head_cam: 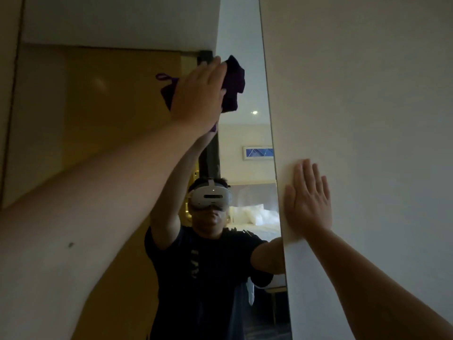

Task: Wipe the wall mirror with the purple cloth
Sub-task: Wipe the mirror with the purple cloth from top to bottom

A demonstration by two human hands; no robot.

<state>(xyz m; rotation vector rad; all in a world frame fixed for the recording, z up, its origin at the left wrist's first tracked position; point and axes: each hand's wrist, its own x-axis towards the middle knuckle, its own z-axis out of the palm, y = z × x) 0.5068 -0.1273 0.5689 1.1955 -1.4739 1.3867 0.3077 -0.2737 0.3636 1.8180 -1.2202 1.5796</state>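
Up goes the left hand (pixel 198 94), palm flat and fingers spread over the purple cloth (pixel 232 84), pinning it against the upper part of the mirror (pixel 245 33). The cloth is bunched, spilling out past the fingertips toward the mirror's right edge, with a little loop hanging off on the far side of the hand. That flat press looks deliberate: it spreads the pressure so the fabric drags evenly over the glass rather than skating.

Just right of the mirror's edge, lower than the cloth, the right hand (pixel 307 200) lies open on the pale wall (pixel 367 94), fingers extended and holding nothing. It reads as a brace, steadying the body for that high reach.

The wiping is under way near the top of the mirror. The long stretch of glass below the cloth likely remains to be covered, though smears are too faint to judge in this dim light.
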